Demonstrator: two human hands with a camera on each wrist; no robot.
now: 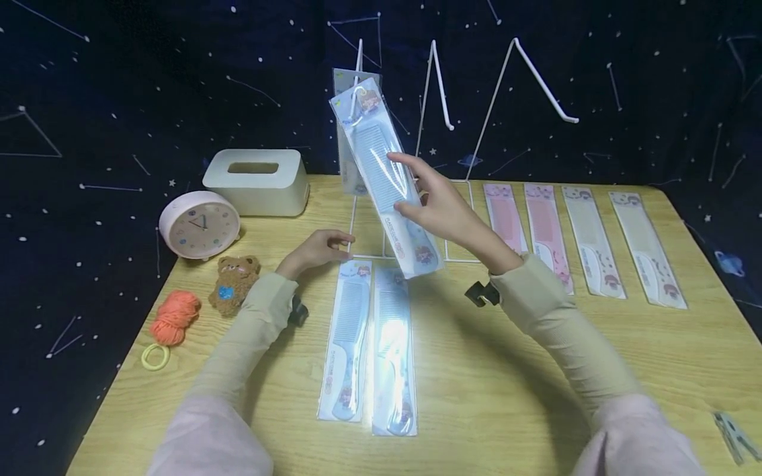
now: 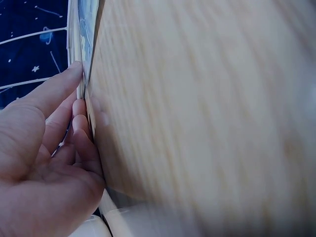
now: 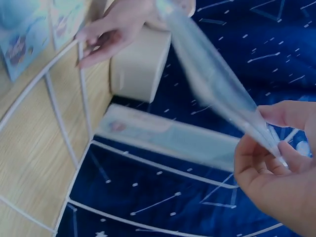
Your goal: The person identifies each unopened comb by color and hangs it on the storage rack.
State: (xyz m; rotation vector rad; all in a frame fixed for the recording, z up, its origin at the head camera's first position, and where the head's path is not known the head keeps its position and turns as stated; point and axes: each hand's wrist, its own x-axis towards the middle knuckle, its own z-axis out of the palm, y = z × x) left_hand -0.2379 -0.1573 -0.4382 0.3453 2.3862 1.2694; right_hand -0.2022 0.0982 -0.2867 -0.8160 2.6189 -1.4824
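My right hand (image 1: 440, 201) grips a blue comb in a clear packet (image 1: 381, 172) by its edge, thumb on one side and fingers on the other. The packet tilts, and its top end overlaps the left hook of the white wire rack (image 1: 443, 86). Behind it, another packaged comb (image 3: 168, 140) hangs at that hook, partly hidden. My left hand (image 1: 318, 251) pinches the rack's base wire at its near left corner, also seen in the right wrist view. Two blue packaged combs, a left one (image 1: 345, 340) and a right one (image 1: 394, 350), lie just in front of the rack.
Two pink packaged combs (image 1: 546, 231) and two whitish packaged combs (image 1: 592, 241) lie at the right. At the left stand a tissue box (image 1: 256, 192), a round clock (image 1: 199, 225), a plush bear (image 1: 235, 284), orange yarn (image 1: 175, 317) and a yellow ring (image 1: 155, 367). A clip (image 1: 735, 436) lies near right.
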